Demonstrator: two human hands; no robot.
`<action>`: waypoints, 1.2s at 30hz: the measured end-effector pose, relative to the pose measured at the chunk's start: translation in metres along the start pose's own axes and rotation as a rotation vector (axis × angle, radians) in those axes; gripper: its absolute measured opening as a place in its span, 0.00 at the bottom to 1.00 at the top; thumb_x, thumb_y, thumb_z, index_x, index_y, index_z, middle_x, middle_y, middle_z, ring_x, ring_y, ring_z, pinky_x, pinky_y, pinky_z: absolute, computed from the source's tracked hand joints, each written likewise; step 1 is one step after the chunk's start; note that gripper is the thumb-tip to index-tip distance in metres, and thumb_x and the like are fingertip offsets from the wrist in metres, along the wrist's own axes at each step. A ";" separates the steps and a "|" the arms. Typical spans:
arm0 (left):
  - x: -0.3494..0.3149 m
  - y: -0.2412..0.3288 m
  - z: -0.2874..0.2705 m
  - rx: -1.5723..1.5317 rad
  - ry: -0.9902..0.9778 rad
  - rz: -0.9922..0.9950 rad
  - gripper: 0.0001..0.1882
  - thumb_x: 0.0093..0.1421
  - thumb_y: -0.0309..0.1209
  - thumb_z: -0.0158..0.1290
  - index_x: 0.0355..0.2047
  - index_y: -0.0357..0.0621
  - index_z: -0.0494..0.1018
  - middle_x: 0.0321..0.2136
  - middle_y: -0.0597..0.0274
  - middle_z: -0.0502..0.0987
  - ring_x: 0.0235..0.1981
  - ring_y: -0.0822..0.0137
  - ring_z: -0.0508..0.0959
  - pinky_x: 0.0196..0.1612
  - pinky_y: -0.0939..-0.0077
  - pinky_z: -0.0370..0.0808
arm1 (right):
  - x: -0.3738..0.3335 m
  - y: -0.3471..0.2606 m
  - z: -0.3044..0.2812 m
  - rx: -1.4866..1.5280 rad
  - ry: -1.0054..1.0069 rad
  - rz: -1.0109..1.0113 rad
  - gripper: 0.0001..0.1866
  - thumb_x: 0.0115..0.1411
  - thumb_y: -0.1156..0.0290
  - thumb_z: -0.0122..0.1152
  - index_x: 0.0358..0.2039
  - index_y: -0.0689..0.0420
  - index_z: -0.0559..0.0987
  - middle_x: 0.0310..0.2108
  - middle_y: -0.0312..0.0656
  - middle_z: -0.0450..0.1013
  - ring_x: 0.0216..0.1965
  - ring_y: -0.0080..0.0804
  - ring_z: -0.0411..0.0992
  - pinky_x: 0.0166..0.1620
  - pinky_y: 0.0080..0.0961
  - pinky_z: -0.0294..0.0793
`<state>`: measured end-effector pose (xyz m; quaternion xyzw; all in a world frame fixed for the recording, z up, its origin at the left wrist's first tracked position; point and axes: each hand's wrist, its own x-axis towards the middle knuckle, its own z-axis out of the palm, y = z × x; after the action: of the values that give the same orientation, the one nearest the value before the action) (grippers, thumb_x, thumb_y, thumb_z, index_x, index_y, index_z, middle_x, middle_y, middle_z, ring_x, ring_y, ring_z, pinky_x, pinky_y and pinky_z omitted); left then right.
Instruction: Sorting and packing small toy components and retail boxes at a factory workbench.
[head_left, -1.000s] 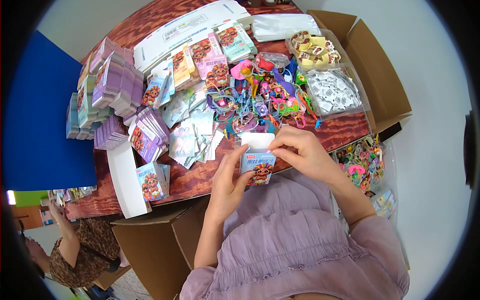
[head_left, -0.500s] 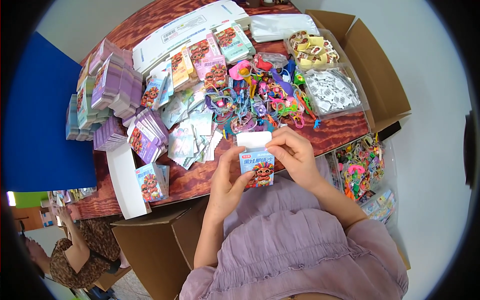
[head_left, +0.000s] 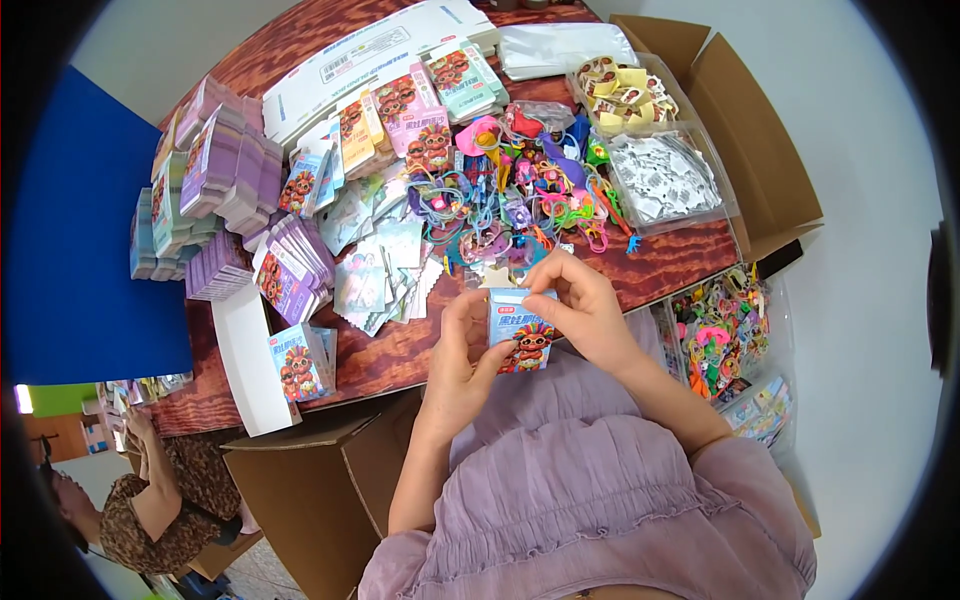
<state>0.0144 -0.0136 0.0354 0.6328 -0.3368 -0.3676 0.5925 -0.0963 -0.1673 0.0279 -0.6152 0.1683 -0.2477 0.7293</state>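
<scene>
A small blue cardboard box (head_left: 521, 335) with a cartoon figure on its front is held upright over the table's near edge. My left hand (head_left: 463, 355) grips its left side, thumb across the front. At the top edge, my right hand (head_left: 575, 305) pinches the box, its fingers on the white flap (head_left: 509, 296), which lies folded down over the opening. Just beyond the box is a heap of colourful trinkets and cords (head_left: 520, 185). Left of that heap lie loose, shiny pale packets (head_left: 375, 270).
Stacked flat cartons (head_left: 235, 165) stand at the left. A white tray (head_left: 245, 350) holds another blue box (head_left: 297, 365). Clear bins of white slips (head_left: 665, 180) and yellow-and-brown pieces (head_left: 625, 95) sit at the right. Open brown cartons (head_left: 290, 490) flank the table. Another person (head_left: 150, 500) works at the lower left.
The box's white flap stood up before and is now folded down at the top. My right hand has moved slightly left and nearer the box's top edge.
</scene>
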 end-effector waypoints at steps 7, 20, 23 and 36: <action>-0.004 -0.002 -0.001 -0.032 -0.063 -0.059 0.37 0.61 0.14 0.53 0.67 0.41 0.50 0.47 0.54 0.72 0.46 0.66 0.78 0.47 0.72 0.78 | 0.006 -0.018 -0.013 -0.055 -0.022 0.252 0.02 0.60 0.80 0.63 0.33 0.64 0.79 0.31 0.36 0.77 0.33 0.17 0.76 0.35 0.16 0.76; -0.009 -0.007 -0.002 0.041 -0.055 -0.042 0.36 0.60 0.15 0.53 0.67 0.43 0.55 0.50 0.54 0.72 0.48 0.63 0.76 0.51 0.70 0.74 | 0.009 -0.022 -0.029 -0.435 -0.342 -0.075 0.05 0.57 0.77 0.63 0.34 0.64 0.81 0.33 0.41 0.77 0.35 0.31 0.76 0.38 0.26 0.73; -0.007 -0.007 -0.006 0.204 -0.079 0.020 0.32 0.59 0.15 0.53 0.64 0.43 0.62 0.51 0.54 0.71 0.50 0.62 0.75 0.51 0.71 0.74 | 0.004 -0.025 -0.027 -0.458 -0.350 -0.153 0.06 0.58 0.76 0.63 0.36 0.63 0.81 0.35 0.42 0.77 0.37 0.34 0.77 0.40 0.28 0.74; -0.011 -0.026 0.011 0.006 0.069 0.011 0.17 0.63 0.20 0.53 0.53 0.37 0.69 0.45 0.57 0.73 0.45 0.67 0.75 0.47 0.75 0.73 | -0.036 0.007 0.001 -0.325 -0.025 -0.113 0.09 0.58 0.83 0.61 0.41 0.63 0.81 0.43 0.45 0.76 0.43 0.31 0.76 0.44 0.23 0.75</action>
<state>-0.0008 -0.0074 0.0095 0.6450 -0.3209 -0.3410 0.6039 -0.1243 -0.1453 0.0192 -0.7365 0.1620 -0.2501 0.6072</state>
